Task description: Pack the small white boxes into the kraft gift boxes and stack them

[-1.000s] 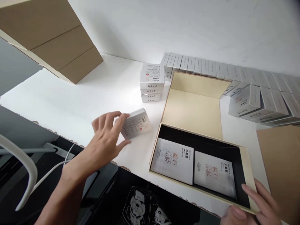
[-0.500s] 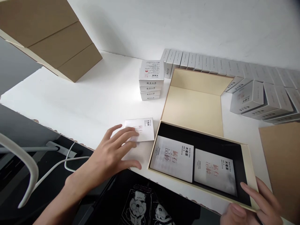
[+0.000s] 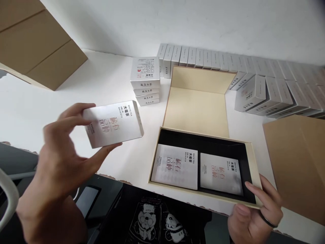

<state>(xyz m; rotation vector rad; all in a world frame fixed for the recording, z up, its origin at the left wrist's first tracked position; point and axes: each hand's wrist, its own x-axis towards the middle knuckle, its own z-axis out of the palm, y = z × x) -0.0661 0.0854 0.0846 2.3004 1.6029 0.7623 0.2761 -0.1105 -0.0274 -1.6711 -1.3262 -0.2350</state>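
My left hand (image 3: 64, 145) grips a small white tea box (image 3: 114, 123) by its left end and holds it face up above the white table (image 3: 33, 105). To its right lies an open beige gift box (image 3: 254, 176) with a black inside, its lid (image 3: 200, 101) folded back flat. Two white tea boxes (image 3: 175, 166) (image 3: 220, 173) lie side by side in the black tray. My right hand (image 3: 256, 213) grips the gift box at its near right corner, thumb under the front edge, fingers on the rim.
A stack of three white tea boxes (image 3: 145, 79) stands behind the held one. A long row of several more (image 3: 228, 62) runs along the white wall, with others leaning at the right (image 3: 256, 93). Brown cardboard (image 3: 38, 44) leans at far left. A brown sheet (image 3: 297, 159) lies at right.
My left hand turned the tea box from its back onto its printed face on the table, then picked it up and raised it to the left. My view shifted to the right.
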